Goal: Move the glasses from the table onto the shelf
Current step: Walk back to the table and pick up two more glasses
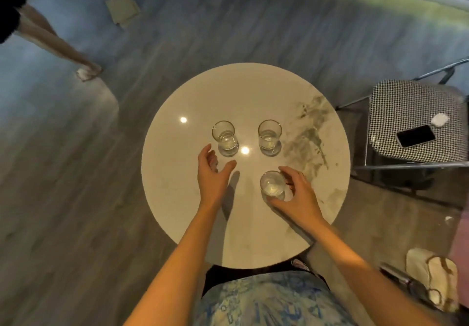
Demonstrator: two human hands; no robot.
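Note:
Three clear short glasses stand upright on a round white marble table (177, 199). The near glass (272, 185) is at the right front, and my right hand (298, 195) curls around its right side, fingers touching the rim and wall. The far left glass (224, 136) and the far right glass (269, 135) stand side by side further back. My left hand (213, 173) hovers open just in front of and left of the far left glass, not touching it. No shelf is in view.
A checked chair (406, 112) stands right of the table with a phone (416, 136) on its seat. Another person's legs (50, 39) are at the far left on the wooden floor. A flat square object (123, 10) lies on the floor beyond the table. A bag (434, 280) lies at lower right.

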